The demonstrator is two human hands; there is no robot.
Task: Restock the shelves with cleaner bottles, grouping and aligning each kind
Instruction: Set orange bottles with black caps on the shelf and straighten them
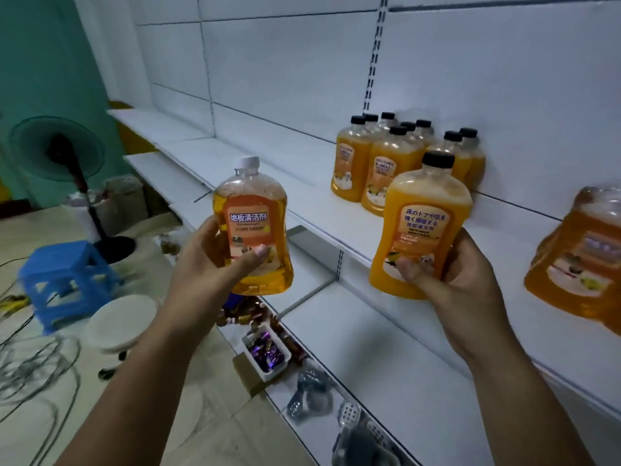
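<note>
Your left hand [201, 264] grips the white-capped bottle [252, 227], your right hand [463, 280] the black-capped bottle [423, 230]. A black-capped group [386, 163] already stands on the shelf [295, 176] at one o'clock; your two aren't placed yet.

A white cap [248, 162] and black cap [438, 159] are seen on orange bottles; the stool [65, 280] is blue.

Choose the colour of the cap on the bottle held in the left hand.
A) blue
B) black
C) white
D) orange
C: the left hand grips the clear amber bottle, whose cap is white; the opaque orange bottle in the right hand and the shelved bottles have black caps.
</note>
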